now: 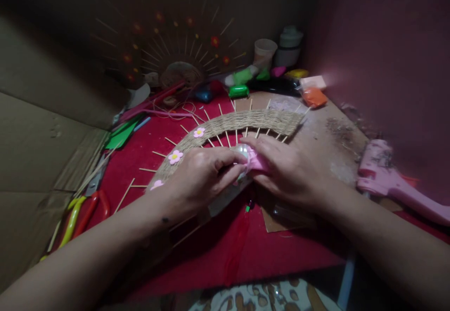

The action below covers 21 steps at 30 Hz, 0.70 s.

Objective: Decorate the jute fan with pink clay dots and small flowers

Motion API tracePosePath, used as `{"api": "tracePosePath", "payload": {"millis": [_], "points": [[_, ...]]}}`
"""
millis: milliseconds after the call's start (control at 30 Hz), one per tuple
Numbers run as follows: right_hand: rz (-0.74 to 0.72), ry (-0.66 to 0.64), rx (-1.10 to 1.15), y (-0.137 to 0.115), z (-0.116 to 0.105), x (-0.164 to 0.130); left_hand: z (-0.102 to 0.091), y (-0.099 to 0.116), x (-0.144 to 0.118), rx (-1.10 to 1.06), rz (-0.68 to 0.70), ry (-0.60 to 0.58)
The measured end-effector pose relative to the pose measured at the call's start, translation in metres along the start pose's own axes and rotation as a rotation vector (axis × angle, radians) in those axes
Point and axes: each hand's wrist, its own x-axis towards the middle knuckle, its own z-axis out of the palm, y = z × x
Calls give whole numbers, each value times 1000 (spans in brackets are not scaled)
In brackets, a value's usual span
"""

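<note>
Red surface (135,149), pink packet (258,162) partly behind hands (288,163)

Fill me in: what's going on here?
A person is pinching a pink packet between the left hand and right hand. Just beyond the hands lies a woven arc with thin sticks poking out along both edges. Three pink flowers show on its left part. Scissors lie off to the left, a pink glue gun to the right; neither is in hand.
</note>
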Motion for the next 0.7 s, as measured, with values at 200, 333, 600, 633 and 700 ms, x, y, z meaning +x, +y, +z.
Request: {"api": "tracePosePath", "payload": {"millis": [200, 333, 600, 633, 700], "points": [[21, -14, 42, -4, -2, 2, -4, 2, 0, -95, -24, 11], [32, -33, 47, -4, -6, 2, -14, 3, 3, -450, -282, -120], [65, 1, 33, 3, -8, 3, -25, -12, 12, -1300, -759, -140], [64, 7, 42, 3, -8, 3, -23, -14, 13, -1332, -772, -134], [61, 20, 27, 3, -7, 2, -20, -18, 13, -1369, -791, -112]]}}
